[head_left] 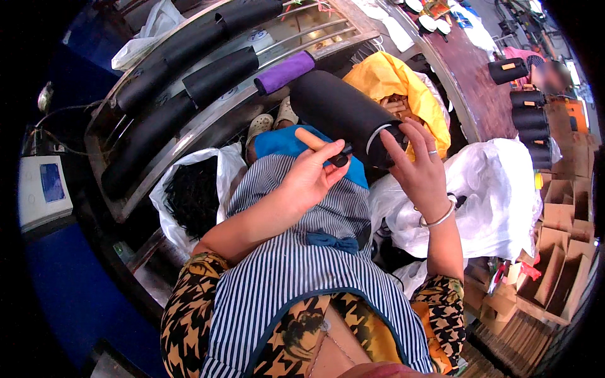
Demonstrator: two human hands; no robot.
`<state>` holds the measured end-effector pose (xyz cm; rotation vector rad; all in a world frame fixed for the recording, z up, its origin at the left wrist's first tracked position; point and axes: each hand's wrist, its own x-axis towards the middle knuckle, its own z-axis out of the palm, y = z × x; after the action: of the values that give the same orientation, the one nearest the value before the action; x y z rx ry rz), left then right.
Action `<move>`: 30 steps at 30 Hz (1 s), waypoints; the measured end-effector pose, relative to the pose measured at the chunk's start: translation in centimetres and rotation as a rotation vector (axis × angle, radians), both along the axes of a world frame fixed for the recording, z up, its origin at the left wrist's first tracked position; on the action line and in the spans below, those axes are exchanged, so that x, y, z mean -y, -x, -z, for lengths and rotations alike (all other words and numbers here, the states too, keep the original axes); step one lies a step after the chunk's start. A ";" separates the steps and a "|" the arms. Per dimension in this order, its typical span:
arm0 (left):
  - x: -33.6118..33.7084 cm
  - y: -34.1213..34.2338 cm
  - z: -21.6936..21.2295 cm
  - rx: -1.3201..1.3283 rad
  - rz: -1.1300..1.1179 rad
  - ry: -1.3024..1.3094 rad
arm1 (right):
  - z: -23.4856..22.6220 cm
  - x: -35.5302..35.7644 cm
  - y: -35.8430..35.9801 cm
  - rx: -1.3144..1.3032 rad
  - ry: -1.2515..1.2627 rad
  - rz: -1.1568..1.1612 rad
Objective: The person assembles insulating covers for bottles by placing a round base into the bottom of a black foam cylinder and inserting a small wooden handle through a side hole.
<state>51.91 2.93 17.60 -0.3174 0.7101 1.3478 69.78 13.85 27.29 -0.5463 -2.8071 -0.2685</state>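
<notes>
A large black cylinder (343,104) slants across the middle, a pale ring showing at its near end. The fingers of my right hand (419,157), a ring on one of them, are curved around that near end; what lies inside the end is partly hidden. My left hand (315,173) is closed on a short tan stick (309,138) with a black end piece (341,155), held just left of the cylinder's near end. Beyond my right hand, a yellow bag (377,74) holds several tan tube-like pieces (395,103). A blue cloth (277,142) lies under the cylinder.
On the left, a metal-edged rack (148,195) carries several black rolls (148,138) and a purple roll (285,72). A white bag (220,165) holds black strips. White plastic bags (479,189), cardboard boxes (558,271) and a table (463,75) with black cylinders are on the right; a person (520,57) is beyond.
</notes>
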 end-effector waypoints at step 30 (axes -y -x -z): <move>-2.8 -3.1 2.3 -0.787 -0.347 -0.319 | 10.5 2.9 3.8 -1.453 2.283 0.242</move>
<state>54.97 5.69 15.33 0.3940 1.0942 1.9099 65.98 10.98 16.83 -0.7247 -0.4962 2.2116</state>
